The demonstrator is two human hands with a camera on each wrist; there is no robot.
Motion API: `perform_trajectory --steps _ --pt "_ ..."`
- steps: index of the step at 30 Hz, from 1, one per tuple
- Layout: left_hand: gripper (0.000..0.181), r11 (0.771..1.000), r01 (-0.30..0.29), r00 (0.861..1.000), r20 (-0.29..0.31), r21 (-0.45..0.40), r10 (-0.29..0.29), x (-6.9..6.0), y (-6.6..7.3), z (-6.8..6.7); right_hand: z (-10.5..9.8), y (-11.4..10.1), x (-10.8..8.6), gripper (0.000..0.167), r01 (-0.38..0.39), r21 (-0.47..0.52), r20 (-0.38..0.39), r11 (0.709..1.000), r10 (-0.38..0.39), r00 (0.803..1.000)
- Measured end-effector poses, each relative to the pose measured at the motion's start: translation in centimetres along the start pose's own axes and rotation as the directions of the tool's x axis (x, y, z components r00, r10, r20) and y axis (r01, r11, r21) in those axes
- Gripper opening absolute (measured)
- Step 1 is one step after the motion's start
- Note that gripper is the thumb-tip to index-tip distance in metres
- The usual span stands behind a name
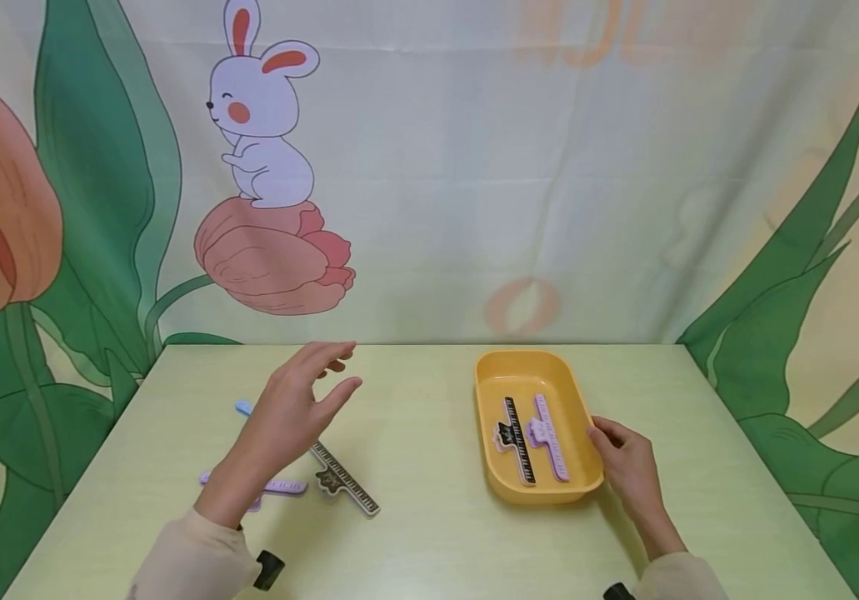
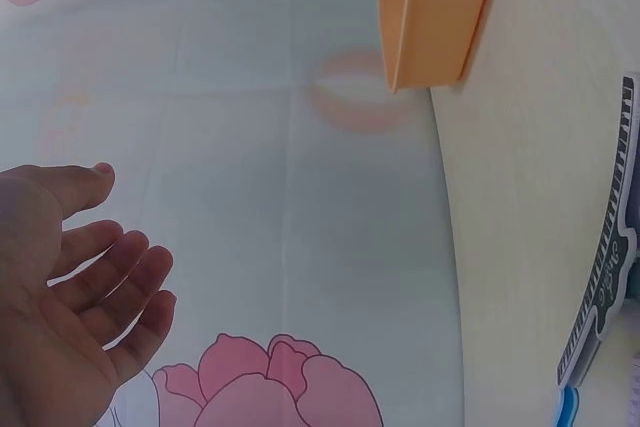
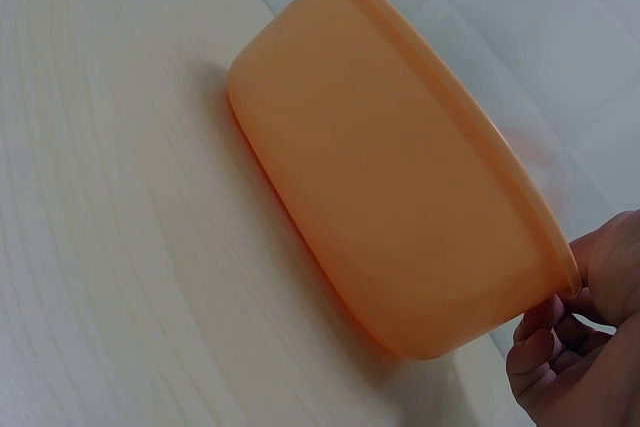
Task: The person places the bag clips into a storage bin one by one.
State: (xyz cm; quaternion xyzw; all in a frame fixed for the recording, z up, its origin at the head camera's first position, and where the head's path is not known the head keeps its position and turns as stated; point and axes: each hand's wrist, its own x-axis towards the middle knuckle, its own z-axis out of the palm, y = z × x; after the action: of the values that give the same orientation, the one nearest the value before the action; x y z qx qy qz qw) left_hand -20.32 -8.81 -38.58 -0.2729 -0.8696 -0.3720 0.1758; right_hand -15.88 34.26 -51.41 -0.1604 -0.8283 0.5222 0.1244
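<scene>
In the head view a yellow tray [image 1: 537,495] holds a black keyboard-patterned clip [image 1: 519,442] and a purple one [image 1: 551,437], side by side. My right hand [image 1: 630,471] pinches the tray's right rim; the right wrist view shows thumb and fingers at the rim [image 3: 455,97]. My left hand [image 1: 290,408] is raised above the table at the left, empty, its fingers loosely bent and thumb apart. Beneath and beside it lie a black-and-white clip [image 1: 347,479], a purple clip [image 1: 287,487] and a light blue one [image 1: 244,407], the last two partly hidden by the arm.
The pale table [image 1: 429,533] ends at a hanging cloth [image 1: 414,208] printed with a rabbit, tulips and leaves. The tray stands on the right half of the table, the loose clips on the left half.
</scene>
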Motion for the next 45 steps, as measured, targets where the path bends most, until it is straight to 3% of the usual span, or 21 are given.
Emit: perform_trajectory --steps 6,14,22,30,36,42,45 --pt "0.045 1.000 0.011 1.000 -0.004 0.003 -0.011 -0.5 -0.4 -0.1 -0.1 0.1 0.0 0.038 0.009 0.002 -0.004 1.000 -0.009 1.000" --pt "0.043 0.997 0.073 0.997 -0.007 -0.002 -0.073 -1.8 -1.9 0.1 0.0 0.2 0.1 0.038 0.004 0.013 0.001 1.000 -0.004 1.000" --pt "0.042 0.996 0.093 0.996 0.010 -0.002 -0.092 -3.6 -4.0 1.9 0.0 0.3 0.1 0.039 0.003 0.006 0.005 1.000 -0.003 1.000" --pt "0.039 0.988 0.156 0.987 0.031 -0.016 -0.156 -4.9 -5.7 3.1 -0.1 0.1 0.0 0.040 -0.014 0.001 0.009 1.000 0.014 1.000" --pt "0.040 0.974 0.227 0.970 0.086 0.002 -0.226 -6.3 -7.2 3.8 -0.1 0.0 0.0 0.040 -0.011 -0.001 0.011 1.000 0.011 1.000" --pt "0.043 0.948 0.316 0.934 0.167 0.026 -0.316 -7.4 -8.1 4.3 -0.1 0.0 0.1 0.041 -0.015 -0.010 0.013 1.000 0.015 1.000" --pt "0.044 0.944 0.326 0.925 0.187 0.061 -0.331 -7.9 -8.2 4.4 -0.1 0.1 0.1 0.040 -0.015 -0.009 0.011 1.000 0.015 1.000"
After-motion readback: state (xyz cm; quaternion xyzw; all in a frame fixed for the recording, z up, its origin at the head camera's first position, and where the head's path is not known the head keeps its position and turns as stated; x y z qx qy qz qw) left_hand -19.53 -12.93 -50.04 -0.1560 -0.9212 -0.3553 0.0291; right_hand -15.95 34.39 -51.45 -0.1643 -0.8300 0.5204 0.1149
